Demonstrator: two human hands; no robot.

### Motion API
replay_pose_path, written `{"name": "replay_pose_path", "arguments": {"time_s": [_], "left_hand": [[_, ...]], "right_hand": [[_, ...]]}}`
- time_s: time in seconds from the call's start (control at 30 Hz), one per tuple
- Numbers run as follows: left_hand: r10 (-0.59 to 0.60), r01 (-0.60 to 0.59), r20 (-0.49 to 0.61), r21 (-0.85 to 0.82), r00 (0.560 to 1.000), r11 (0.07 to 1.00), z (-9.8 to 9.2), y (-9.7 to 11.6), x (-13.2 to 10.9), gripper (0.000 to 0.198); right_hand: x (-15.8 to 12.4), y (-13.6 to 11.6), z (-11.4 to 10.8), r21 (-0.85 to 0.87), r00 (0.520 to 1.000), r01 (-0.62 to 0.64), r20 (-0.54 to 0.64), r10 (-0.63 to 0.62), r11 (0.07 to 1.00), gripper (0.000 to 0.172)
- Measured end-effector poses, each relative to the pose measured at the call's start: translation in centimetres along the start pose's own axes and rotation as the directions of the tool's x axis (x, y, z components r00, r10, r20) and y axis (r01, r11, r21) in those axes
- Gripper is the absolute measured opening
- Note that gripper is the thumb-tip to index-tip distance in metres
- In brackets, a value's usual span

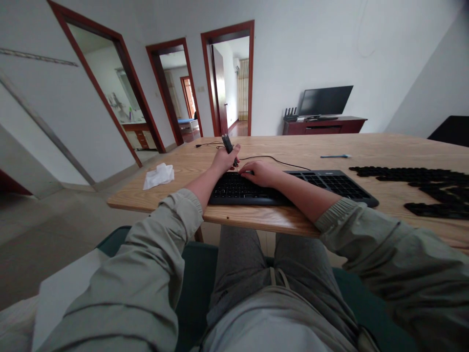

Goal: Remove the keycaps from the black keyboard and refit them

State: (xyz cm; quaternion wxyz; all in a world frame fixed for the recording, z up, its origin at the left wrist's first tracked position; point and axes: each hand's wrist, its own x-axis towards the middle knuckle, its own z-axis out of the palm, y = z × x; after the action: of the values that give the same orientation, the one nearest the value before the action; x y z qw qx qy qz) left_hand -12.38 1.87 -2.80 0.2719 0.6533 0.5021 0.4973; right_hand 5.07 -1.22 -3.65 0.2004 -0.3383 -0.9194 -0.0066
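I sit at the bench (157, 198) with both forearms resting on it, and the keyboard (330, 183) lies just in front of me. My right hand (261, 173) lies over the keys. Its fingers (252, 172) are a little bent and touch the keys, but the hand hides their tips, so I cannot tell if they pinch something. My left hand (225, 162) is closed around a short black tool (228, 144), which stands nearly upright from my fist, beside the top edge of the keyboard. I cannot tell exactly what this tool is.

The keyboard should be light but stiff, and its plastic may be a little slippery, so the best place to take hold is the long front edge or the ends. Its thin cable (274, 159) goes away over the wood. To the right, many black keycaps (414, 175) lie close together in rows. They look small and light, and they could slide, so I would take each one by its sides. To the left is a crumpled white tissue (158, 176), soft and nearly without weight, and farther on the bench lies a blue pen (335, 156). Far away, a monitor (324, 100) stands on a dark red cabinet (324, 126).
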Motion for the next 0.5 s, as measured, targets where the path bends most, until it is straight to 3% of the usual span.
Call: {"name": "replay_pose_path", "arguments": {"time_s": [0.2, 0.4, 0.5], "left_hand": [[-0.076, 0.062, -0.138, -0.105, 0.987, 0.993, -0.3, 0.32, 0.2, 0.058], [-0.055, 0.042, -0.102, -0.118, 0.993, 0.992, -0.32, 0.3, 0.09, 0.063], [-0.052, 0.027, -0.143, -0.171, 0.988, 0.985, -1.0, 0.33, 0.06, 0.065]], "right_hand": [[0.02, -0.35, -0.25, -0.049, 0.997, -0.079, -0.014, 0.079, 0.996, 0.031], [-0.26, -0.48, -0.23, 0.074, 0.995, -0.087, -0.044, 0.09, 0.994, 0.028], [-0.65, -0.72, -0.28, 0.148, 0.992, -0.063, -0.094, 0.078, 0.987, 0.051]]}}
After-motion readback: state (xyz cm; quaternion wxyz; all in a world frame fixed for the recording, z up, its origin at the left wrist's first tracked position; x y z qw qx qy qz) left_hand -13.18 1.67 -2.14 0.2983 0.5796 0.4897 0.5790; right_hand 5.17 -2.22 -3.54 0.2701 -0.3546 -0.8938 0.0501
